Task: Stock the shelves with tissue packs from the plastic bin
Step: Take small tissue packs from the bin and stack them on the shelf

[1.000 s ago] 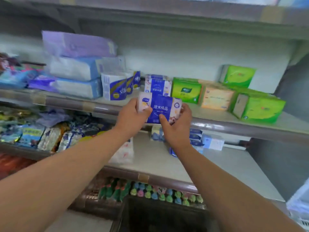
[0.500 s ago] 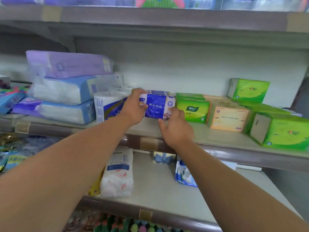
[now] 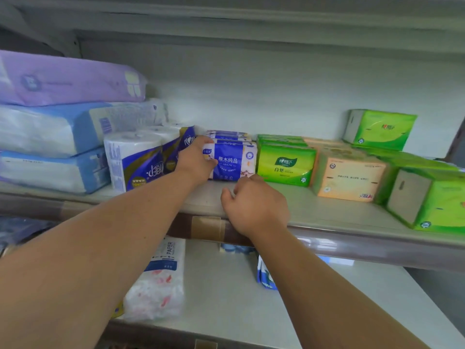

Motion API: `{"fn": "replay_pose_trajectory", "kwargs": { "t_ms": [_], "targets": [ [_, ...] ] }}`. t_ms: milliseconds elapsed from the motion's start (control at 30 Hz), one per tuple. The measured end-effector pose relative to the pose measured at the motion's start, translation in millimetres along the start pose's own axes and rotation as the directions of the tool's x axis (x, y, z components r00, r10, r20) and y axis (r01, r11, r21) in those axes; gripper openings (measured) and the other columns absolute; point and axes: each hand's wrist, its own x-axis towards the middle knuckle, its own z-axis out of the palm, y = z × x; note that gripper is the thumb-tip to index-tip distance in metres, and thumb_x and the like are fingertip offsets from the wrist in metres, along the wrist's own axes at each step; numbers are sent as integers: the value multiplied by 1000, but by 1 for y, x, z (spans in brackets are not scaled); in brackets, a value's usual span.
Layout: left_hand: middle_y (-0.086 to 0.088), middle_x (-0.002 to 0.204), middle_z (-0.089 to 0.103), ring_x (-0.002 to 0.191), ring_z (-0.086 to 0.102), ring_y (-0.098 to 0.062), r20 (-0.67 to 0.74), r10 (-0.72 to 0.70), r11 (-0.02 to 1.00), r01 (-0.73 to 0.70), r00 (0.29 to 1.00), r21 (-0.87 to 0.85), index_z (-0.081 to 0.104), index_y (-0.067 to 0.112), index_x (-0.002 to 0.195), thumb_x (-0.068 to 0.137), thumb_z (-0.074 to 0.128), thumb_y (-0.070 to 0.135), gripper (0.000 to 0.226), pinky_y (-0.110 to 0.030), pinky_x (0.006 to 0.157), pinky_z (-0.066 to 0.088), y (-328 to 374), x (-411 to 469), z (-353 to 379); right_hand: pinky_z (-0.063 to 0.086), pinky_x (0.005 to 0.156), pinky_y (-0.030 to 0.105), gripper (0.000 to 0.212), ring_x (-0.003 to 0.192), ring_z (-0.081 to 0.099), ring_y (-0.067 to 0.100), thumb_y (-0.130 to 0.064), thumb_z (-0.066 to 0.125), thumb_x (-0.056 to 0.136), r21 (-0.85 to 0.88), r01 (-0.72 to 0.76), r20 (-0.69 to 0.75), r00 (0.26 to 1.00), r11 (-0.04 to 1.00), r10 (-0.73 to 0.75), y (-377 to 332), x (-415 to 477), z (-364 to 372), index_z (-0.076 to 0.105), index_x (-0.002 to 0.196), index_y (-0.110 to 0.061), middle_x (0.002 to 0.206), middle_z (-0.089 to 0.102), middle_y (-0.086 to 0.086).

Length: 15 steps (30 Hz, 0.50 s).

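Let go with the right hand (image 3: 256, 207), now loosely curled and empty over the shelf's (image 3: 327, 217) front edge. Still gripping the blue tissue pack (image 3: 232, 163) by its left end with the left hand (image 3: 195, 159). Landed mid-shelf, squeezed between toilet rolls (image 3: 136, 157) and green pack (image 3: 285, 163). Probably placed; only the release left.

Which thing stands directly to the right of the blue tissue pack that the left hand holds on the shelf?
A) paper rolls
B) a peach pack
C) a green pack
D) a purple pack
C: the green pack stands right beside the right end of the blue tissue pack that the left hand grips.
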Motion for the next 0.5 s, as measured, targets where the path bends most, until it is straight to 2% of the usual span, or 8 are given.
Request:
{"fn": "replay_pose_trajectory", "kwargs": {
  "t_ms": [133,333,500],
  "targets": [
    [-6,135,55,120,55,-20,10,21,999,-21,1000,39,45,24,136,91,63,16,49,-18,79,41,3,-2,2,38,68,32,43,92,61,27,-52,38,92,4,0,-22,1000,1000,0,0,0,2,64,104,-20,108,57,3],
    [-6,139,50,121,54,-20,46,-17,999,15,999,37,28,18,145,83,75,19,78,-22,78,43,7,-11,-3,37,65,31,40,87,61,26,-49,38,92,17,0,-42,999,1000,1,-2,-2,1,64,101,-20,102,58,3],
    [-8,137,51,120,54,-20,27,-54,998,55,998,-20,33,16,141,83,75,19,71,-25,77,46,10,-21,-8,37,63,30,40,83,60,25,-49,38,92,25,-10,-42,999,1000,11,-3,-3,0,64,99,-19,97,59,3]
  ]
}}
